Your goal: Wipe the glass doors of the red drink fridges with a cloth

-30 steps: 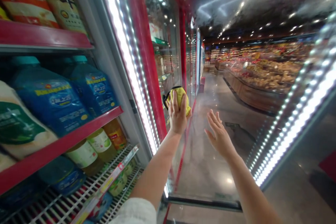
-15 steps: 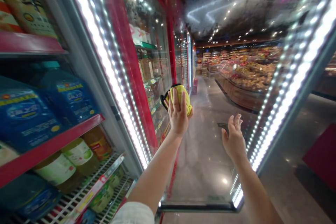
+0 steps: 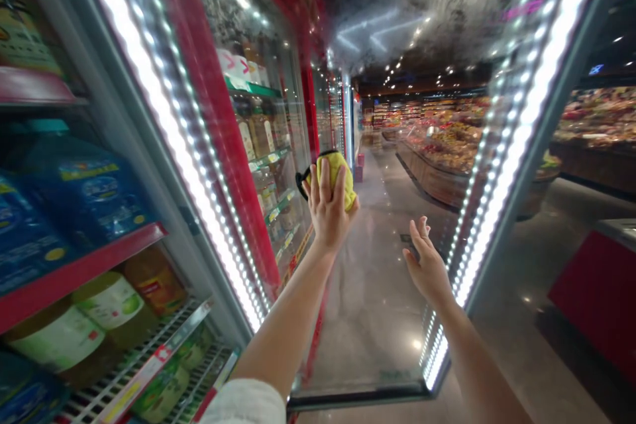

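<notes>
Pressing one yellow cloth (image 3: 342, 179) against one glass door (image 3: 377, 305), left hand (image 3: 330, 209); right hand (image 3: 427, 269) empty, fingers loosely spread.

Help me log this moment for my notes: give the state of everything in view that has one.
Left hand: on the cloth, fingers spread
Cloth: held, bunched
Right hand: empty, fingers partly bent
Glass door: open, fogged near top
Light strip: lit
Blue jug: capped, shelved

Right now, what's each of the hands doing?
Left hand: spread over a yellow cloth, pressing it to the glass door.
Right hand: open, nothing in it.
</notes>
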Tool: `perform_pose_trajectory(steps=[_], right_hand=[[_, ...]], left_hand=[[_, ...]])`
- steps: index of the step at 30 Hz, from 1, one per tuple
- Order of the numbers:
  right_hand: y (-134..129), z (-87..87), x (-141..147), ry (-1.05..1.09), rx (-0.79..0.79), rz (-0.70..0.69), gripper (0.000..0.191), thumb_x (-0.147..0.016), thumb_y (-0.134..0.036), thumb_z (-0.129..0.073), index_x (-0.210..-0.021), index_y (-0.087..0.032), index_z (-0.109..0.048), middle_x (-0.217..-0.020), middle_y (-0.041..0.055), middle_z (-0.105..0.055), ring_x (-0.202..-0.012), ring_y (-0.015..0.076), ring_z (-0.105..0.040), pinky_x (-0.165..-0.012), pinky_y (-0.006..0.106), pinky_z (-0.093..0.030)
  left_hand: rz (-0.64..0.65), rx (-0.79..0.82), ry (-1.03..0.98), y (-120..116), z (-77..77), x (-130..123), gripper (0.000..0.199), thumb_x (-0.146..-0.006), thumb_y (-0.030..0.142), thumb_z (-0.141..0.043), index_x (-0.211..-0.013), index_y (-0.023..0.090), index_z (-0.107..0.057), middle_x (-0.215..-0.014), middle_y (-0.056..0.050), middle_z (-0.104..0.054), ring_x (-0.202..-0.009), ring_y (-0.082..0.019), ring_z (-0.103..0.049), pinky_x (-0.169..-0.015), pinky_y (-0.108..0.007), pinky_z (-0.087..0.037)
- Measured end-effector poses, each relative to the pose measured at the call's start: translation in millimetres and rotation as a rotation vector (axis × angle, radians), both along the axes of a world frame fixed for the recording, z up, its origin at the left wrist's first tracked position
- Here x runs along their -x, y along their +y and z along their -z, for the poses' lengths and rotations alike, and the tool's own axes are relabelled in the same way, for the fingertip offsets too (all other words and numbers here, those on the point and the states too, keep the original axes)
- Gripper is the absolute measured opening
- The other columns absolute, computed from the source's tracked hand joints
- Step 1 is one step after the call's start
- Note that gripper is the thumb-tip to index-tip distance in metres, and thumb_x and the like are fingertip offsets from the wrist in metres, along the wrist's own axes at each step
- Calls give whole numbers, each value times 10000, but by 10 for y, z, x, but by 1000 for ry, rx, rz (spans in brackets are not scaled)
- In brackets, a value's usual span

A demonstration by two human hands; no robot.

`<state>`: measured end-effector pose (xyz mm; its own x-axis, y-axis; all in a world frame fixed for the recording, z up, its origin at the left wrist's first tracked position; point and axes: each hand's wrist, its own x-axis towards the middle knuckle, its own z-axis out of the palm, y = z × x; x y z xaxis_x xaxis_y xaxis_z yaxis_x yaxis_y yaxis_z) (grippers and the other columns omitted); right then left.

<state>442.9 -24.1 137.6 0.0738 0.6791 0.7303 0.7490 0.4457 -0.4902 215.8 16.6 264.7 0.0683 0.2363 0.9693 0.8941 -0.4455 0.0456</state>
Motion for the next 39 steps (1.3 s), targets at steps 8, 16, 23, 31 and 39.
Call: perform_pose_trajectory(steps=[8, 16, 23, 31, 39], right_hand=[[76, 2, -260, -34, -6, -101, 743, -953, -131, -443, -1637, -330, -228, -1713, 69, -215, -1545, 276, -265, -1191, 507, -408], [145, 91, -442, -68, -7, -125, 734, -965, -90, -379, -1642, -316, -207, -1718, 85, -201, -1565, 293, -143, -1207, 582, -362], [167, 141, -523, -48, -7, -177, 727, -980, -98, -347, -1647, -322, -165, -1720, 67, -192, -1568, 263, -165, -1232, 557, -323], [118, 170, -809, -81, -1, -136, 693, -990, -118, -348, -1645, -296, -205, -1701, 74, -262, -1564, 250, -213, -1233, 535, -337], [66, 116, -890, -35, 26, -65, 622, -1009, -135, -294, -1619, -254, -311, -1670, 80, -340, -1533, 195, -314, -1239, 456, -352]], left_hand=[[96, 37, 470, -30, 415, -275, 750, -861, 176, -666, -1557, 305, -416, -1620, -88, -439, -1546, -296, -314, -1279, -542, -224], [-20, 32, 198, 14, 242, -192, 706, -865, 238, -696, -1532, 256, -464, -1644, -140, -386, -1568, -347, -235, -1269, -601, -198], [98, 65, 421, 95, 459, -606, 745, -866, 174, -657, -1559, 305, -415, -1625, -98, -428, -1556, -301, -288, -1279, -584, -182], [-16, 109, 293, -16, 867, -308, 692, -864, 212, -696, -1516, 316, -488, -1586, -114, -482, -1516, -331, -370, -1276, -596, -190], [198, -30, 359, 264, 90, -1289, 730, -869, 137, -641, -1552, 272, -423, -1646, -98, -390, -1569, -318, -233, -1282, -606, -167]])
